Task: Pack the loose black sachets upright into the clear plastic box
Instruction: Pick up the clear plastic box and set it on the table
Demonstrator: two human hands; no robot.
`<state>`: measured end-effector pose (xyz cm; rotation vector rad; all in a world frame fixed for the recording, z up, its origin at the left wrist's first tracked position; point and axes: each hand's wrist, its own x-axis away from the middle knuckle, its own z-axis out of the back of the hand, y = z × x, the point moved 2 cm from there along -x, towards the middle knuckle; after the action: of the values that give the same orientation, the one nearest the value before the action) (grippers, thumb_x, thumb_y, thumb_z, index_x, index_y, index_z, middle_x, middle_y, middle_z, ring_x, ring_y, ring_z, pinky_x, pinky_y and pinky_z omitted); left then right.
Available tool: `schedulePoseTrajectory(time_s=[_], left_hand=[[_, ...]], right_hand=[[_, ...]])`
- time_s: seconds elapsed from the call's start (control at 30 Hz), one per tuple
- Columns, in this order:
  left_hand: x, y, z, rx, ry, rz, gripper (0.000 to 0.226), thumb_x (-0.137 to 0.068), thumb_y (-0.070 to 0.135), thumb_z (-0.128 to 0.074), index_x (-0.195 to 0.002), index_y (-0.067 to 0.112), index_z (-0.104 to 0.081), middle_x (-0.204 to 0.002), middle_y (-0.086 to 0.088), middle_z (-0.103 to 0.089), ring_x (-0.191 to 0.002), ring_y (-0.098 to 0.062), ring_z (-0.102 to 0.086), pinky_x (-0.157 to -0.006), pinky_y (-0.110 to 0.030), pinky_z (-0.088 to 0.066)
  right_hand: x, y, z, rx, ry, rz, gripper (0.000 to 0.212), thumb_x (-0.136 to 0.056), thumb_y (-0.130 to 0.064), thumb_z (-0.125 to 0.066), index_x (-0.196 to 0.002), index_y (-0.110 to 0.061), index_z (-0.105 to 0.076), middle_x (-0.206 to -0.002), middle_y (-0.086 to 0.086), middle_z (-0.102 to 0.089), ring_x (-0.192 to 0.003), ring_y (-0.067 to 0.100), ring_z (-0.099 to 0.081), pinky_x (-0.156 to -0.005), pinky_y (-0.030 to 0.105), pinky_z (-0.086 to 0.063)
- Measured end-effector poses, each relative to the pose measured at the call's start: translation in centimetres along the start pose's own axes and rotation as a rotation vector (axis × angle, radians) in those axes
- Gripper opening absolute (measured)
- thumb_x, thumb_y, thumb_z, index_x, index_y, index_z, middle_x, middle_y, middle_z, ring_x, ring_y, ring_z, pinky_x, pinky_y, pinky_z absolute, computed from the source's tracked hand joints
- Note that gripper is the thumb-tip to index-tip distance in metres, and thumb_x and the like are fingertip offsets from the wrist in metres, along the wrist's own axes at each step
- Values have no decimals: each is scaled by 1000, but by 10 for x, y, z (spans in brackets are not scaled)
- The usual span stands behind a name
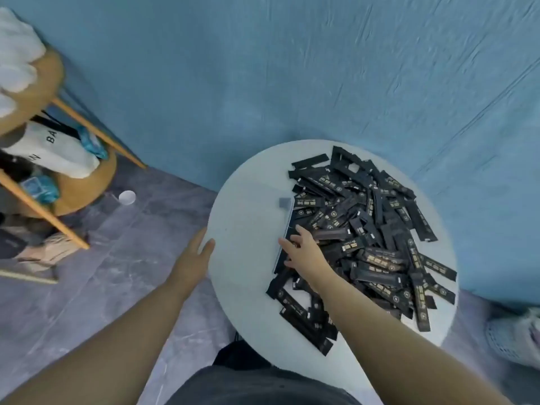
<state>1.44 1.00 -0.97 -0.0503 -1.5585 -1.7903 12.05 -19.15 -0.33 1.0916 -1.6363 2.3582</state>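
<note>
Fingers (285, 243) of my right hand (304, 252) lie spread on the black sachets (374, 229) beside the wall of the clear plastic box (289, 217), half buried in the heap on the round counter (248, 229); my left hand (193, 255), fingers straight, touches the rim.

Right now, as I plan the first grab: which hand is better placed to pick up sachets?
The right hand: it lies on the left edge of the sachets, fingers touching them. The left hand is at the table rim, apart from the pile.
</note>
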Motion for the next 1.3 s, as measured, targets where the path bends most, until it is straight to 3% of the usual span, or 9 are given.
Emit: schedulePoseTrajectory(time_s=[0.17,0.27,0.47,0.63,0.73,0.83,0.9,1.0,1.3], left_hand=[[19,-17,1,208,48,14,36,-100,33,-41,-135,36,-42,-124,15,-50,-104,-7,-52,-78,-30,-54],[21,-23,11,291,92,-15,25,-99,32,-43,-122,39,-52,-116,16,-58,-101,-2,-57,-62,-20,-54],[-9,12,45,116,-61,-74,21,-95,34,-51,-99,46,-68,-105,15,-69,-97,-6,-65,-76,-34,-55],[-31,68,48,-50,-275,-122,21,-80,49,-67,-99,42,-68,-99,23,-70,-94,1,-65,-76,-21,-51],[-40,86,41,-2,-360,-94,50,-61,60,-75,-104,34,-68,-110,8,-70,-105,-17,-64,-85,-36,-55],[-45,95,33,122,-363,-71,63,-47,67,-80,-101,36,-71,-116,2,-66,-112,-24,-59,-91,-47,-51],[-49,93,24,264,-308,-52,48,-67,53,-76,-111,38,-64,-123,1,-59,-120,-28,-52,-94,-51,-46],[-47,80,7,309,-278,-94,40,-90,42,-56,-128,48,-45,-132,14,-50,-125,-20,-48,-93,-46,-45],[-53,59,-12,315,-201,-413,48,-76,62,-52,-118,74,-33,-149,13,-34,-114,-13,-58,-78,-36,-53]], right_hand=[[4,9,-25,-156,33,3,28,-93,-14,-53,-119,-24,-51,-119,2,-60,-104,23,-61,-89,43,-54],[12,22,-34,-217,-4,-37,34,-89,-11,-57,-122,-19,-53,-120,5,-61,-101,22,-63,-82,36,-57],[12,-8,7,-24,252,144,65,-91,-32,-57,-146,-22,-24,-143,-5,-34,-121,12,-46,-99,33,-42],[5,-39,38,28,-23,173,57,-94,-51,-39,-147,-34,-24,-151,-15,-26,-135,8,-29,-110,35,-22],[6,-39,44,15,-127,132,72,-81,-73,-40,-144,-42,-26,-150,-16,-31,-136,14,-34,-113,48,-23],[8,-36,48,-122,-127,159,59,-87,-63,-42,-141,-42,-33,-142,-15,-45,-118,14,-57,-99,51,-45],[10,-35,50,-180,-77,199,52,-88,-55,-42,-137,-41,-38,-138,-14,-49,-111,15,-61,-90,47,-52],[11,-38,52,-247,0,239,36,-85,-56,-41,-121,-53,-42,-138,-13,-49,-114,16,-58,-90,41,-52],[-2,-40,59,-194,79,454,39,-90,-52,-37,-126,-63,-27,-144,-20,-41,-123,14,-51,-94,37,-50]])
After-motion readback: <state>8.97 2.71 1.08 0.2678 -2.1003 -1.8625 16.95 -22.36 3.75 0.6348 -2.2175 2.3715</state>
